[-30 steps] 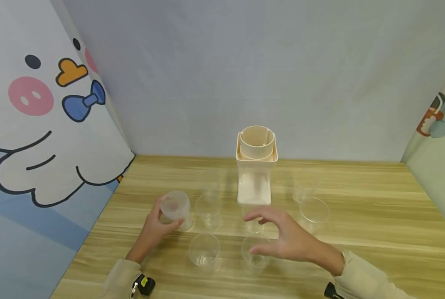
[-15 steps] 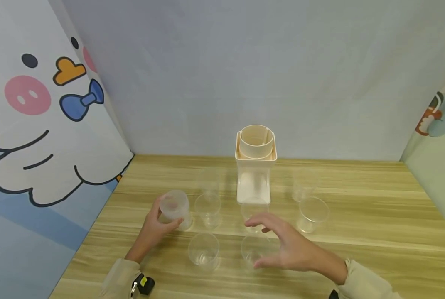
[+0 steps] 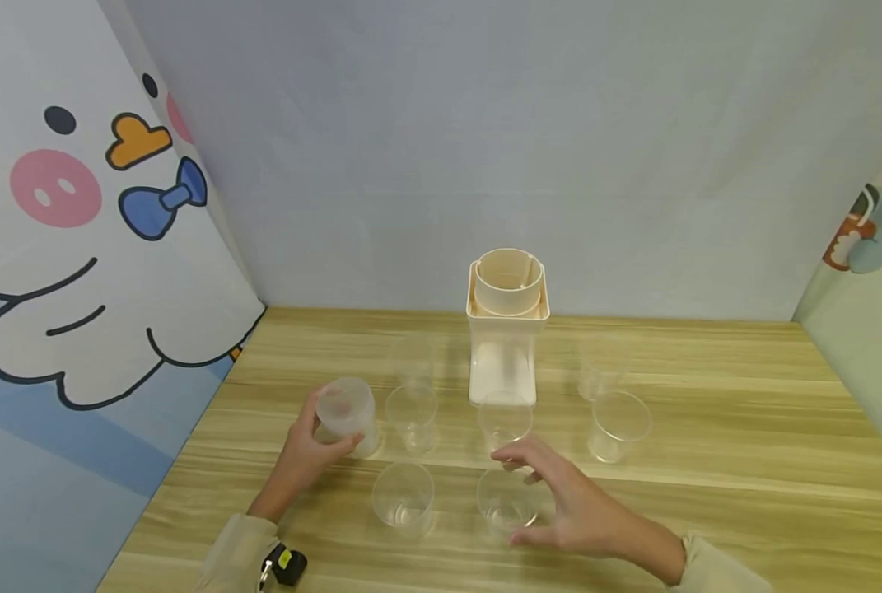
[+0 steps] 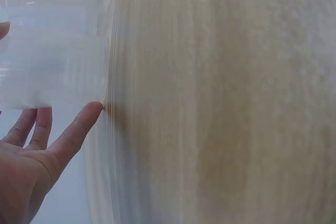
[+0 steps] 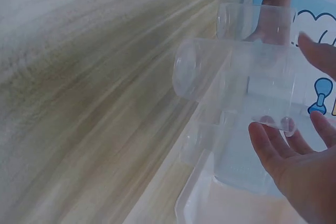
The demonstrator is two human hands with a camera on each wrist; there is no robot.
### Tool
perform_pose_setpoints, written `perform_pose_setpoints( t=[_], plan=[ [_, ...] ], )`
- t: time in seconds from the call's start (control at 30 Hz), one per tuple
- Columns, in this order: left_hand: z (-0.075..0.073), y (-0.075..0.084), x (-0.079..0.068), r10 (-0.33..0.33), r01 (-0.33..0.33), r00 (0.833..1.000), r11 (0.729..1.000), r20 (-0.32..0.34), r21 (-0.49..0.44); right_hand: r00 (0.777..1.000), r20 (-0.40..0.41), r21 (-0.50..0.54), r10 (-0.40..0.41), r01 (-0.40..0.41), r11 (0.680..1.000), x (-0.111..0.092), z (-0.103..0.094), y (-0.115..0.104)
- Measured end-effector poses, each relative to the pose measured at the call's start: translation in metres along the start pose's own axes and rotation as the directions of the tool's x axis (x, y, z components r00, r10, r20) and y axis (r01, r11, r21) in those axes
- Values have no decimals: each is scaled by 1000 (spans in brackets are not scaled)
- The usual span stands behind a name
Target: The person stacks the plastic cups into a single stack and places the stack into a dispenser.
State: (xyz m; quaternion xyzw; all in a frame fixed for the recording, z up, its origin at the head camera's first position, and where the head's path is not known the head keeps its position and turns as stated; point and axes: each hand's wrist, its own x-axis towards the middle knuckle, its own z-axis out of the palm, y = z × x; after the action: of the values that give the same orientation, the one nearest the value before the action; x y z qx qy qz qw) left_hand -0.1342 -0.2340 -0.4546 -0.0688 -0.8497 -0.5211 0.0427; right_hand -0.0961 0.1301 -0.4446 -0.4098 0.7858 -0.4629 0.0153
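My left hand (image 3: 309, 451) holds a stack of frosted plastic cups (image 3: 350, 412) upright on the table. In the left wrist view its fingers (image 4: 73, 135) lie along one side of the stack, the thumb at the other. My right hand (image 3: 577, 506) is spread beside the front right clear plastic cup (image 3: 501, 502). In the right wrist view the fingers (image 5: 265, 145) are at the side of that cup (image 5: 236, 72), while the thumb stands apart from it; whether the fingers touch is hard to tell.
Several clear cups stand singly about the table: front left (image 3: 403, 498), mid left (image 3: 413, 416), mid centre (image 3: 505, 420), right (image 3: 620, 424) and two fainter ones behind. A cream stand with a round holder (image 3: 509, 284) is at the back, near the grey wall (image 3: 515, 132).
My right hand has moved slightly toward me, from between the two central cups to the front right cup. The left hand keeps its hold on the stack.
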Motion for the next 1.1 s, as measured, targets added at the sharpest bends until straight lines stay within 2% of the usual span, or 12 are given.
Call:
perform_pose_setpoints(
  t=[0.13,0.57,1.1],
  plan=[
    [0,-2,0,13,-13,1000,1000,-4,4,1000,-19,-4,14,-14,1000,-2,4,3],
    [0,0,-2,-3,3,1000,1000,-4,-2,997,-67,-16,39,-41,999,-7,15,8],
    [1,-1,-3,10,-9,1000,1000,-18,8,993,-100,-14,70,-72,997,-8,21,10]
  ],
)
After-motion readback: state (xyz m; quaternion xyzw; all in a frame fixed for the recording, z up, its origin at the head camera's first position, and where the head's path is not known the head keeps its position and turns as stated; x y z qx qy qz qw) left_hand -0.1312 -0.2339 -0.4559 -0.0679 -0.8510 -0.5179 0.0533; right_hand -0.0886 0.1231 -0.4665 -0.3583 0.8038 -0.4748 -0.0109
